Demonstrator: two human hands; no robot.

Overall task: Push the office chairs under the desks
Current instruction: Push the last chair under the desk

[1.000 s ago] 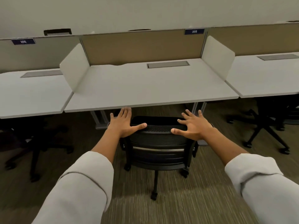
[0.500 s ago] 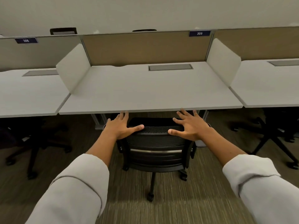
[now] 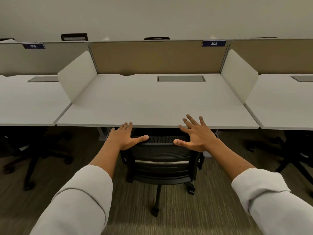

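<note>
Chair has rolled further in since a second ago: its top edge now sits right at the desk front edge, seat hidden beneath, and both hands have travelled forward so their fingertips overlap the desk edge. Left hand and right hand lie flat on the backrest top corners, fingers straight and splayed, thumbs pointing inward, gripping nothing. Backrest is black perforated mesh with a silver bar across; desk is smooth matte white with rounded white side dividers, tan fabric back panel, grey striped carpet.
</note>
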